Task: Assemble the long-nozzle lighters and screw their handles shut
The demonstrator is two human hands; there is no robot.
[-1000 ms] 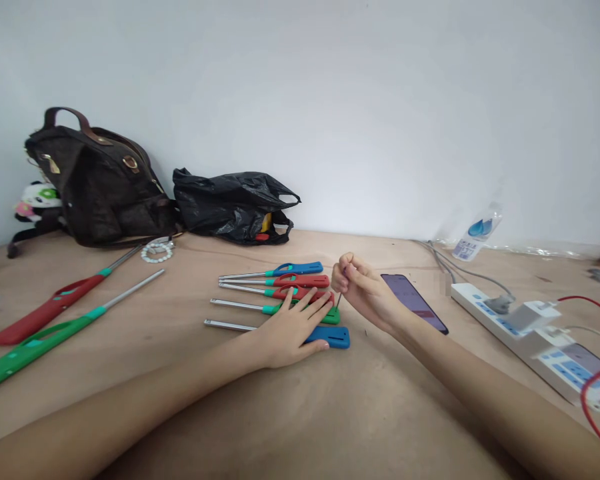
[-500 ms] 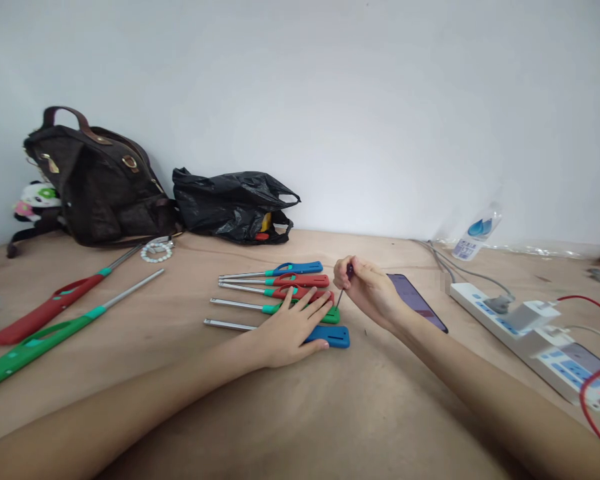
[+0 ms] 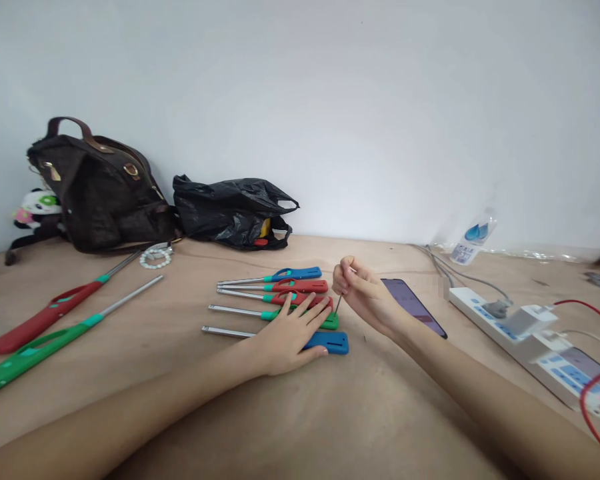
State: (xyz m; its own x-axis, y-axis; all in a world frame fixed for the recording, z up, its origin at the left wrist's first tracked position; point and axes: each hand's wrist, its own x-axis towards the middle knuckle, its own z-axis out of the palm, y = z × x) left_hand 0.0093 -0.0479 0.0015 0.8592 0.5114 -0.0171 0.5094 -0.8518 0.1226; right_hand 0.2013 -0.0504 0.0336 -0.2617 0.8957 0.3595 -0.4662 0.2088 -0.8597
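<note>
From the head view, my left hand (image 3: pixel 290 330) lies flat, fingers spread and released, pressing down on a row of five long-nosed lighters (image 3: pixel 280 303) on the brown table (image 3: pixel 330 413). My fingertips rest across the red and green handles; my thumb lies along the blue lighter (image 3: pixel 333 343) nearest me. The green lighter (image 3: pixel 330 324) lies just beyond the blue one, touching it or nearly so.

My right hand (image 3: pixel 363 293) hovers just right of the row, fingers clenched around a thin dark tool (image 3: pixel 339 305). Its slim tip points down at the end of the green lighter's handle; whether it actually touches, I cannot tell.

Just right of the row, behind my right hand, a phone (image 3: pixel 415 307) lies face up. Farther right of the row sits a white power strip (image 3: pixel 520 333) with plugs and a red cable (image 3: pixel 597 380). Well left of the row lie two bigger lighters, one red (image 3: pixel 45 317) and one green (image 3: pixel 35 350). Beyond the row, against the wall, stand a black plastic bag (image 3: pixel 233 213) and a brown handbag (image 3: pixel 100 193), with a bead bracelet (image 3: pixel 156 257) near the handbag.
</note>
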